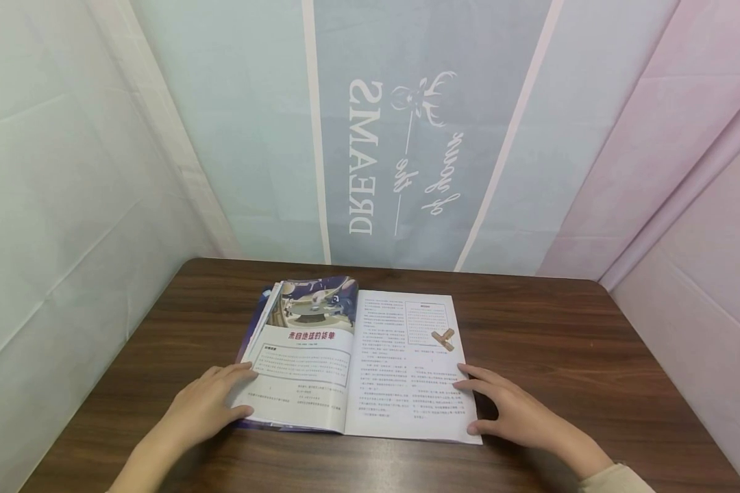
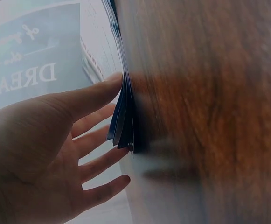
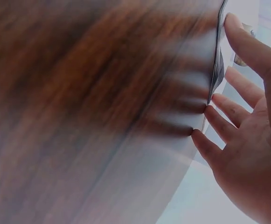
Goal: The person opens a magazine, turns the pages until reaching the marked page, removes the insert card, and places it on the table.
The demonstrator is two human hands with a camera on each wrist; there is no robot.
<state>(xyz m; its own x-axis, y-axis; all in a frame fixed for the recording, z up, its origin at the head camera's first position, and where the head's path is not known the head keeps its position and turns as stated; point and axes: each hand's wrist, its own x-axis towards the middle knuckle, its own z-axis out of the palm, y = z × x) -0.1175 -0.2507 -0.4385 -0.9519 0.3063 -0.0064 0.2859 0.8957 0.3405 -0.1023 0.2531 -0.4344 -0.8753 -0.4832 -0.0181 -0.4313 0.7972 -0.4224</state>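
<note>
An open magazine (image 1: 353, 383) lies flat on the dark wooden table, its left page showing a coloured picture above a red Chinese title. The right page carries columns of text and a small brown drawing. My left hand (image 1: 205, 402) rests at the magazine's left edge, fingers spread and thumb on the page. In the left wrist view the thumb (image 2: 95, 95) touches the page edges, which fan apart slightly. At the opposite edge is my right hand (image 1: 510, 409), fingers loosely extended and thumb on the page corner. The right wrist view shows its fingertips (image 3: 211, 111) along that edge.
The brown wooden table (image 1: 549, 342) extends on both sides of the magazine. Behind it hangs a blue-grey cloth (image 1: 407, 239) with mirrored lettering and a deer head. Pale cloth walls (image 1: 68, 226) stand to the left and right.
</note>
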